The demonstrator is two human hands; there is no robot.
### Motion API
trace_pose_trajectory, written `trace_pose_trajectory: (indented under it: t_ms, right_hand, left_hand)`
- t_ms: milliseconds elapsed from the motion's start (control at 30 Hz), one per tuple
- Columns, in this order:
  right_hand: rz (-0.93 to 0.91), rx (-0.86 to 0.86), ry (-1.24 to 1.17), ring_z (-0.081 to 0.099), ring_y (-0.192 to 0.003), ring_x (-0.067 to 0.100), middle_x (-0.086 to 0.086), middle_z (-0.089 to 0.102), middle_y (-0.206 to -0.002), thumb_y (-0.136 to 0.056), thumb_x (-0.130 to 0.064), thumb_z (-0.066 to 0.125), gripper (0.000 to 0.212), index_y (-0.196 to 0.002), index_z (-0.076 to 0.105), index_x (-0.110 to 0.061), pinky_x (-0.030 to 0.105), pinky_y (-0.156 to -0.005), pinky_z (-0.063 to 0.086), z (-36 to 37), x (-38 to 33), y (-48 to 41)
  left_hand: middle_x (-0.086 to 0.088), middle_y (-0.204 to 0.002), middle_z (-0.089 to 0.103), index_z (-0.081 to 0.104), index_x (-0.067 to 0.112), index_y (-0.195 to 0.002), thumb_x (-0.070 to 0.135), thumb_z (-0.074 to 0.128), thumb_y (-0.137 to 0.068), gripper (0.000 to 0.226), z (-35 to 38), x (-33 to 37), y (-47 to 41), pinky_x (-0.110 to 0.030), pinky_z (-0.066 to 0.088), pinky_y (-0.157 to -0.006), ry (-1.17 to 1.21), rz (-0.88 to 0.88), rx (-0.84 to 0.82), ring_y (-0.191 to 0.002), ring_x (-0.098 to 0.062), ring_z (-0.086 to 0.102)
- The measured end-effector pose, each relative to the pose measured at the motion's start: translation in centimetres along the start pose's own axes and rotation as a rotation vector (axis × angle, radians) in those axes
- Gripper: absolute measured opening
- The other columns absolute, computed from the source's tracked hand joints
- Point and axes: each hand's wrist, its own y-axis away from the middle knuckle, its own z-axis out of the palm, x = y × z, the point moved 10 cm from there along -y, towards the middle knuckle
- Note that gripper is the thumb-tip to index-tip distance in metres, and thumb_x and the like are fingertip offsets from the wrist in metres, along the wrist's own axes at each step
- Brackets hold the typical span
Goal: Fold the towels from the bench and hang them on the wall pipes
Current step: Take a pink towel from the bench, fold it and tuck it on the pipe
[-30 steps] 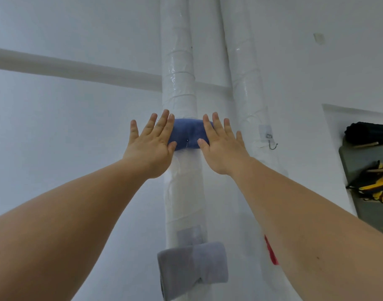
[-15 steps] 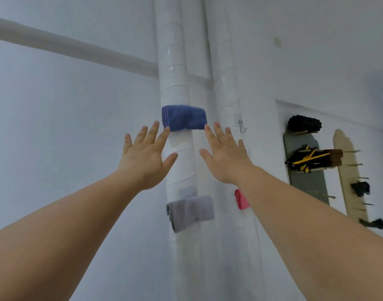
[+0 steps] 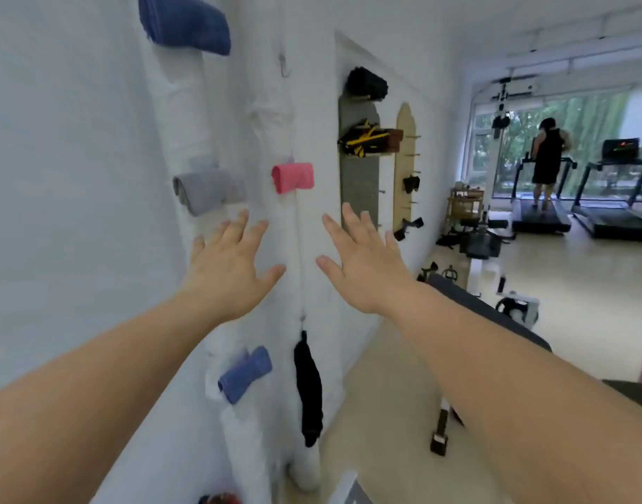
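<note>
The white wall (image 3: 76,158) fills the left side, and two white-wrapped pipes run down it: the left pipe (image 3: 188,114) and the right pipe (image 3: 272,132). Both bare forearms reach forward and up from the bottom corners towards these pipes. The left hand (image 3: 226,274) is raised with its back to the camera, fingers straight and spread, holding nothing. The right hand (image 3: 363,267) mirrors it, also flat, splayed and empty. The right pipe shows in the gap between the two thumbs.

A dark padded bench (image 3: 494,311) lies behind the right forearm.

A dark blue towel (image 3: 183,21) is wrapped round the left pipe, well above both hands. A grey towel (image 3: 206,191) sits on the same pipe just above the left fingertips, apart from them. A pink towel (image 3: 293,177) hangs folded on the right pipe, above and between the hands. A lighter blue towel (image 3: 245,374) sits lower on the left pipe, beneath the left wrist, with a black cloth (image 3: 308,387) hanging beside it. A small hook (image 3: 284,65) sticks out near the top.
</note>
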Motion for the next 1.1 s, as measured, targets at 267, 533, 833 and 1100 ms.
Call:
trace_pose_trajectory:
  t_ms: [267,533,833,1100]
  right_hand:
    - [0.283,-0.187,0.040,-0.007,-0.156,0.031,0.003,-0.014,-0.169,-0.101,-0.063,0.031,0.068,-0.160,0.004,-0.040,0.060,-0.123,0.003,3.5,16.6,19.3]
    - [0.472,-0.385,-0.006,-0.003,-0.156,0.031,0.003,-0.011,-0.170,-0.100,-0.060,0.039,0.066,-0.158,0.018,-0.037,0.059,-0.123,0.007,7.1,33.1,39.3]
    - [0.794,-0.567,-0.119,-0.004,-0.157,0.032,0.005,-0.006,-0.170,-0.102,-0.056,0.035,0.061,-0.158,0.018,-0.037,0.061,-0.124,0.006,16.3,43.3,59.8]
    - [1.043,-0.616,-0.139,-0.009,-0.155,0.037,0.007,-0.007,-0.170,-0.103,-0.057,0.025,0.065,-0.160,0.006,-0.032,0.062,-0.122,0.002,24.8,46.0,69.4]
  left_hand:
    - [-0.006,-0.170,0.006,0.014,0.031,-0.159,0.065,0.053,-0.090,0.086,10.7,18.0,9.7,-0.054,0.020,-0.122,0.227,0.168,-0.287,-0.153,-0.035,0.016]
    - [-0.010,-0.165,0.021,0.025,0.029,-0.157,0.062,0.055,-0.091,0.079,22.6,37.9,23.8,-0.042,0.027,-0.117,0.278,0.176,-0.642,-0.147,-0.035,0.027]
    - [-0.002,-0.169,0.015,0.025,0.032,-0.157,0.059,0.055,-0.092,0.076,33.0,53.8,37.3,-0.047,0.026,-0.122,0.303,0.293,-0.967,-0.152,-0.029,0.022]
    - [-0.001,-0.157,0.040,0.031,0.028,-0.153,0.054,0.057,-0.094,0.070,41.9,59.2,43.4,-0.045,0.040,-0.114,0.304,0.391,-1.166,-0.139,-0.026,0.042]
